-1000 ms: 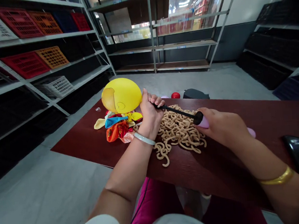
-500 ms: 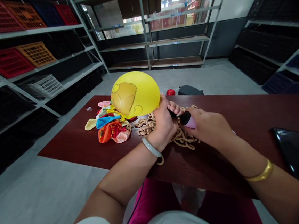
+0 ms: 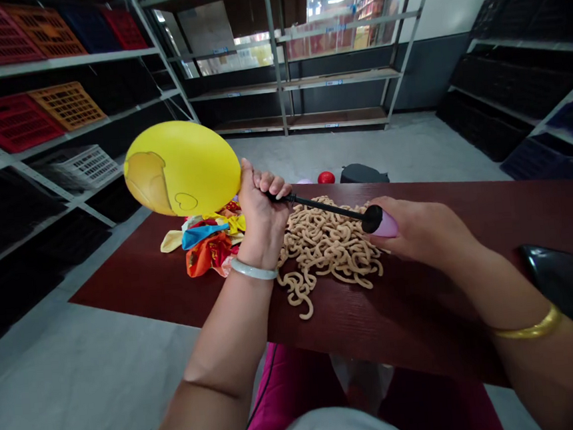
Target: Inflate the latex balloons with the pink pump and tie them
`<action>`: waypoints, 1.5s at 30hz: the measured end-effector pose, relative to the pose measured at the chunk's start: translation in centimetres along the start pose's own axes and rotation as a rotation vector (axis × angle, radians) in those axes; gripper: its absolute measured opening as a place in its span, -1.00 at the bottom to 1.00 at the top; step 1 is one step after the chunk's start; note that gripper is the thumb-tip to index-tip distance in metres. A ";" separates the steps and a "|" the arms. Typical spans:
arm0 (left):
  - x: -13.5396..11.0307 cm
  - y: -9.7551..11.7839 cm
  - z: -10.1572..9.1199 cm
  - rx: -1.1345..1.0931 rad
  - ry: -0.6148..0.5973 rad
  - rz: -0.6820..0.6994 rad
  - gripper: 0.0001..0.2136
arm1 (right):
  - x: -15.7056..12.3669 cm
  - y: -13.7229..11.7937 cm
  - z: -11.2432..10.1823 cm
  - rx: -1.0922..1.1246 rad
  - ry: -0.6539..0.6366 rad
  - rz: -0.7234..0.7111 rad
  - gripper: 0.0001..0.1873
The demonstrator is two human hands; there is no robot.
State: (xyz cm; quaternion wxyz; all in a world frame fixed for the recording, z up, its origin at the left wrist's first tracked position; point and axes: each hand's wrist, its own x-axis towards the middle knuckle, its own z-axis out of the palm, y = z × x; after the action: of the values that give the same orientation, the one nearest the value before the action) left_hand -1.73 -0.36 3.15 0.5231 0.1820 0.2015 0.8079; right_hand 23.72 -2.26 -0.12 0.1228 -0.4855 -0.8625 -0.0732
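Note:
My left hand [image 3: 260, 207] is closed round the front end of a hand pump and the neck of a yellow balloon [image 3: 182, 168], which swells out to the left above the table. The pump's black rod [image 3: 323, 208] runs right to its pink barrel [image 3: 386, 225]. My right hand [image 3: 421, 230] is wrapped round that barrel, with the rod drawn out. Under the pump lies a heap of beige curled clips [image 3: 327, 248] on the dark red table [image 3: 172, 285]. A pile of flat coloured balloons [image 3: 206, 242] lies left of my left wrist.
A shiny black object [image 3: 569, 290] lies at the table's right edge. A small red ball [image 3: 326, 177] and a dark bag [image 3: 363, 173] sit at the far edge. Metal shelves with red, orange and white crates [image 3: 31, 110] line the left wall; dark shelving stands on the right.
My hands have moved apart, drawing the pump's rod out again after being pushed together. The yellow balloon has swung to the left with my left hand and looks bigger than a second ago.

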 end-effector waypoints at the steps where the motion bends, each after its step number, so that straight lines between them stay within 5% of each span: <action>1: -0.3 -0.4 0.1 -0.002 -0.004 -0.002 -0.52 | -0.1 -0.2 -0.1 -0.024 0.006 0.000 -0.45; 10: -5.0 -6.3 1.2 -0.041 -0.120 -0.200 -0.56 | -0.7 -3.9 0.2 -0.082 0.052 0.008 -0.43; 15: -6.2 -7.1 1.7 -0.029 -0.148 -0.246 -0.56 | -0.6 -4.4 0.2 -0.021 0.046 0.024 -0.43; 21: -3.8 -6.1 0.8 0.027 -0.072 -0.273 -0.54 | 0.0 -3.6 0.7 0.069 -0.017 0.034 -0.45; 27: 0.7 -1.2 -0.9 -0.019 -0.018 -0.138 -0.53 | 0.3 -1.6 0.3 0.118 -0.112 0.016 -0.44; 32: 1.0 0.4 -0.7 -0.009 0.010 -0.069 -0.53 | 0.2 -0.8 -0.2 0.067 -0.102 0.030 -0.49; 45: -5.6 -7.5 1.1 0.035 -0.131 -0.249 -0.53 | -0.5 -3.8 0.1 -0.041 0.042 0.074 -0.46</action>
State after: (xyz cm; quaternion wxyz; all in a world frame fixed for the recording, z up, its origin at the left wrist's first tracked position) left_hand 6.77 -2.61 -0.26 0.6280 0.2171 0.2016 0.7196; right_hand 20.70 -4.65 -0.38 0.1335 -0.5177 -0.8395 -0.0968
